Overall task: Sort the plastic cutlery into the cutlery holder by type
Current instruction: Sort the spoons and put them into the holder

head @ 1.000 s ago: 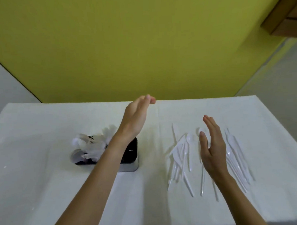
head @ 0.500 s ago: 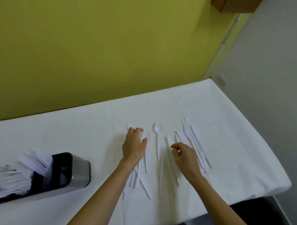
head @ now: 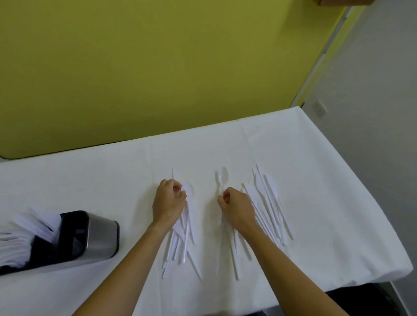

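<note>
Well left of your left hand (head: 168, 202) sits the rounded steel cutlery holder (head: 96, 236), your left fingers (head: 175, 186) curl round a bundle of thin white plastic cutlery (head: 185, 238), your right hand (head: 237, 207) pinches an oval-bowled spoon (head: 223, 176) by its stem, and flat knives (head: 270, 203) fan just right of those fingers on the white-clothed bench (head: 321, 186).

Single wide-angle head-worn camera, high over near edge of white table (head: 322, 162), pitched forward-down, facing yellow-green wall (head: 159, 60); tabletop close below.
</note>
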A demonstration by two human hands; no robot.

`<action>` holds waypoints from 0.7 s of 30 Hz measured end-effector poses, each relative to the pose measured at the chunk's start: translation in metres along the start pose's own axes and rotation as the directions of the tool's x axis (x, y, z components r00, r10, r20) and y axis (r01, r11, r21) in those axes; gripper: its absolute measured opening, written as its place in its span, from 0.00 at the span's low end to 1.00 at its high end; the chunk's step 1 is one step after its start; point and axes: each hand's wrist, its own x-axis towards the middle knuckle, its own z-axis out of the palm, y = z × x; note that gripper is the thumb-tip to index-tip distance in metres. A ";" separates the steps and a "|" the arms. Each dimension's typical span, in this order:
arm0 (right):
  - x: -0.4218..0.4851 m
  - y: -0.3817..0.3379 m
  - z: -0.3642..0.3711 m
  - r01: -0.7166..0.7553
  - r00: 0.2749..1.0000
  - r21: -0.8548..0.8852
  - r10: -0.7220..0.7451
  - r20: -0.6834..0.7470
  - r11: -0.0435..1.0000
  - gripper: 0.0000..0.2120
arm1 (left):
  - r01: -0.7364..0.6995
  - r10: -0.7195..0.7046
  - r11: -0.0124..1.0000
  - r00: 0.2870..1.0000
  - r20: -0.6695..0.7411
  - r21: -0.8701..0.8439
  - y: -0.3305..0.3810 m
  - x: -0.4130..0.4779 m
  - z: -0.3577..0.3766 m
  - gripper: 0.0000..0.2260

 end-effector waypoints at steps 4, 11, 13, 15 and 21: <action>-0.005 0.004 -0.014 0.015 0.999 0.322 -0.023 0.022 0.947 0.08 | 0.189 -0.200 0.895 0.980 0.015 -0.403 0.008 0.005 -0.030 0.04; -0.037 -0.017 -0.022 -0.074 0.963 0.697 -0.131 0.236 0.713 0.09 | 0.156 -0.018 0.841 0.965 0.262 -0.517 0.045 0.001 -0.061 0.06; -0.046 -0.026 -0.023 -0.153 0.929 0.744 -0.162 0.333 0.651 0.10 | 0.140 0.020 0.854 0.953 0.301 -0.502 0.053 -0.004 -0.061 0.05; -0.053 -0.033 -0.022 -0.201 0.905 0.766 -0.184 0.384 0.611 0.12 | 0.114 0.038 0.883 0.949 0.313 -0.455 0.057 -0.007 -0.059 0.06; -0.060 -0.037 -0.020 -0.245 0.914 0.781 -0.132 0.384 0.575 0.15 | -0.116 0.158 0.974 0.964 0.213 -0.196 0.054 -0.014 -0.056 0.07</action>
